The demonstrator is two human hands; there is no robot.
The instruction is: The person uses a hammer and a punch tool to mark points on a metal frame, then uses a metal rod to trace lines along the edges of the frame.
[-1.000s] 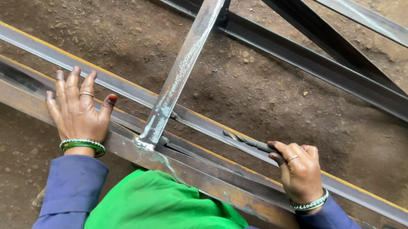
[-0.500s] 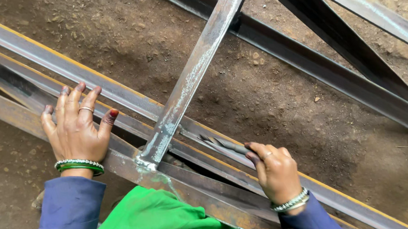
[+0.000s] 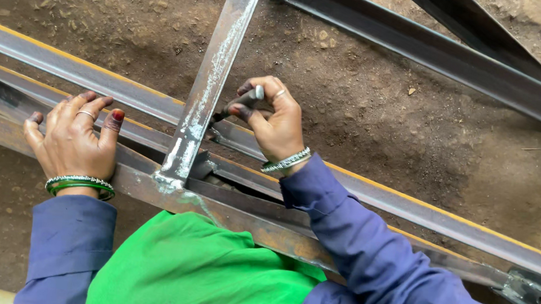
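Observation:
My left hand [image 3: 72, 135] lies flat with fingers spread on the long steel beam [image 3: 406, 206] that runs across the ground. My right hand [image 3: 273, 120] is closed around a small dark metal tool [image 3: 242, 100] with a pale tip, held beside the joint. The tool's end points at the upright-running steel bar [image 3: 216, 72], which crosses the beam and meets it at a whitish weld [image 3: 170, 177]. Both wrists carry bangles, and blue sleeves cover the arms.
Green cloth [image 3: 192, 270] covers my lap at the bottom. More dark steel beams [image 3: 455, 57] lie diagonally at the upper right on bare brown dirt [image 3: 381, 109]. A metal bracket [image 3: 530, 294] sits at the beam's lower right end.
My right hand has moved left along the beam with the tool, from the right part up to the crossing bar. The left hand stays flat on the beam.

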